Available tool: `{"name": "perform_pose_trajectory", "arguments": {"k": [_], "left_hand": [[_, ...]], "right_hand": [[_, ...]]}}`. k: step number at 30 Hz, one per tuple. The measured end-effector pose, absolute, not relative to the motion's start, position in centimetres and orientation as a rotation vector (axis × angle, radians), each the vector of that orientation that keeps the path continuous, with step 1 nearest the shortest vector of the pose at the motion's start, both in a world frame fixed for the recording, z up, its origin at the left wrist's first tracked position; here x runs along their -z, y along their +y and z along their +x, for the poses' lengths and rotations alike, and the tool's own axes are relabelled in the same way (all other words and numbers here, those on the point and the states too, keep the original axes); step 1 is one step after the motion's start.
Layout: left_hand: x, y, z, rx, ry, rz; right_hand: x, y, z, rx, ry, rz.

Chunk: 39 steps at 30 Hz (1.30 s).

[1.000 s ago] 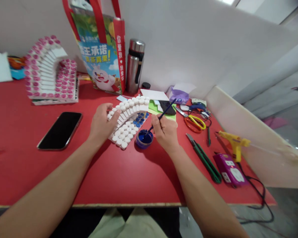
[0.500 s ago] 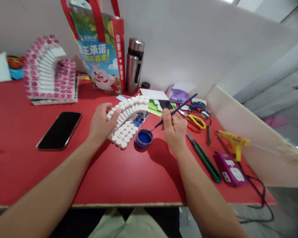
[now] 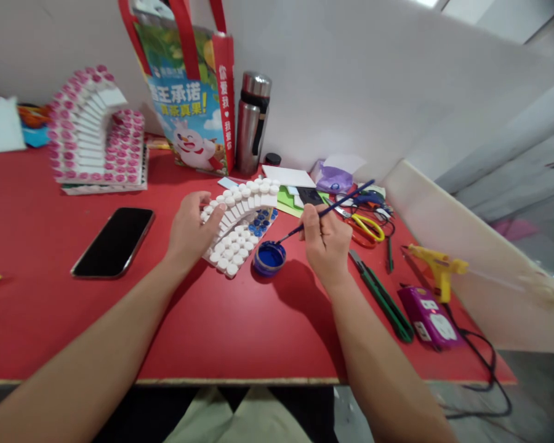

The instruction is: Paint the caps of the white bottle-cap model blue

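My left hand [image 3: 194, 229] grips the left side of a white curved craft model [image 3: 233, 247], its thumb laid over the stepped arch. Rows of round white pieces cover the model, and a patch near its right end is painted blue. In my right hand [image 3: 327, 239] a thin blue paintbrush [image 3: 346, 198] is pinched between thumb and fingers. The brush tip is at the rim of a small jar of blue paint [image 3: 269, 258], which stands on the red table just right of the model.
A black phone [image 3: 114, 242] lies left; a pink-dotted model [image 3: 80, 135] stands behind it. At the back are a shopping bag [image 3: 191, 104] and a steel flask [image 3: 253, 123]. Scissors [image 3: 367, 227], a green utility knife [image 3: 385, 301], a yellow glue gun [image 3: 436, 264] and a purple power box [image 3: 427, 317] lie right.
The brush has tilted slightly, its tip shifting a little up and right at the jar's rim. My left hand keeps its hold on the model. The whole view has shifted slightly.
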<state>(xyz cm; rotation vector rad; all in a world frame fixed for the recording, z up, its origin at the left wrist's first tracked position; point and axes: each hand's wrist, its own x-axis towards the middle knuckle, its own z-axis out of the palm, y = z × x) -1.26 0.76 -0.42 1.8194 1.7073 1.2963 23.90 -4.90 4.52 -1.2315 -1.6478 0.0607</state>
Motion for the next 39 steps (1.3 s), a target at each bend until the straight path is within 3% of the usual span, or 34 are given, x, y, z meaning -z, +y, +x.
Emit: {"name": "perform_pose_trajectory", "arguments": {"k": [7,13,19,39], "left_hand": [[0.5,0.8,-1.3,-1.289,1.713,1.83],[0.6,0.8,-1.3,-1.298,1.708,1.828],[0.7,0.8,-1.3,-1.3,1.684,1.825],[0.9,0.8,-1.2,-1.306,1.674,1.835]], "right_hand": [[-4.8,-5.0,23.8,0.026,-1.699,-1.189],[-4.4,-4.1,23.4,-0.22,-1.409,-1.14],[-2.7,-2.6,22.6,-0.456,-1.466,-1.208],[-0.9,-1.2,22.5,-0.489,-1.572,-1.227]]}}
